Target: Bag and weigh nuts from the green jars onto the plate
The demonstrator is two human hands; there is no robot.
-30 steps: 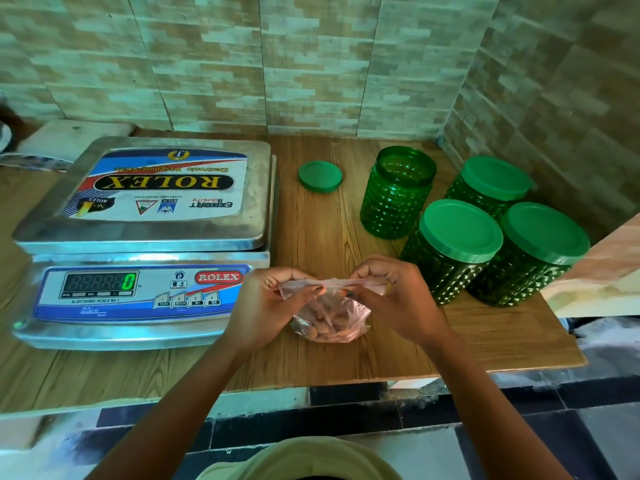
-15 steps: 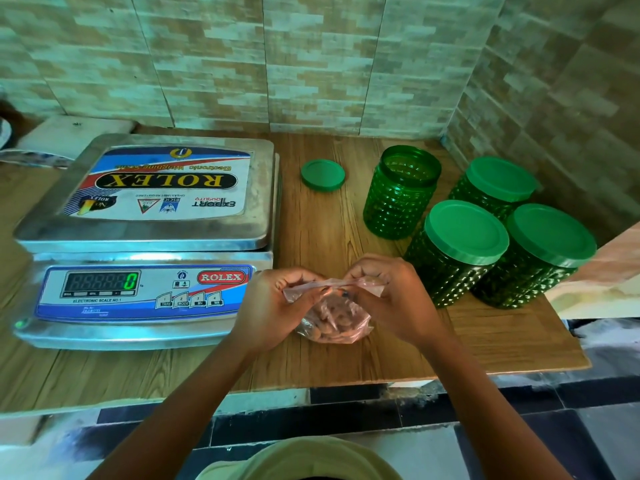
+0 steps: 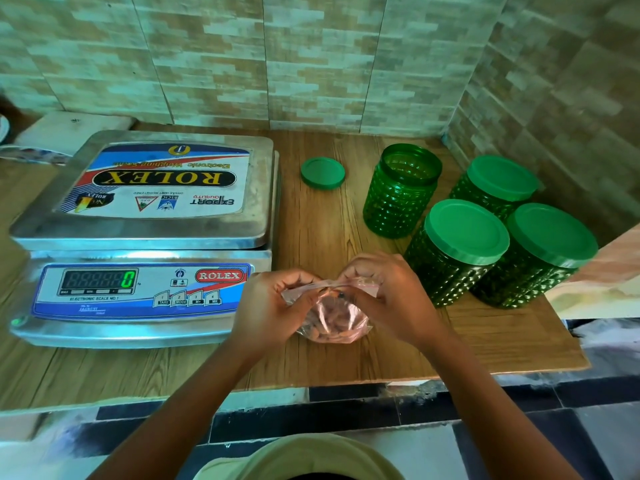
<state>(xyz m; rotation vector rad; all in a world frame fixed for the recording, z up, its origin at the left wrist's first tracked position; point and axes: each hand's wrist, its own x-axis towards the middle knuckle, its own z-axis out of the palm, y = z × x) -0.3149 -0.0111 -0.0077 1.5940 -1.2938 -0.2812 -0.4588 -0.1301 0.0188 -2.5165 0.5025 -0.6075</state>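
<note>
Bag (image 3: 349, 308) mouth is pinched by left hand (image 3: 268, 308) and right hand (image 3: 393, 299); nuts (image 3: 327, 330) may be spilled through any unsealed gap.

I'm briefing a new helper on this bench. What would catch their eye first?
Front and centre, the left hand and right hand pinch the top of a clear bag of nuts. Left of them sits a steel scale reading 0. On the right stand three capped green jars and one open jar, its lid lying on the counter beside it.
</note>
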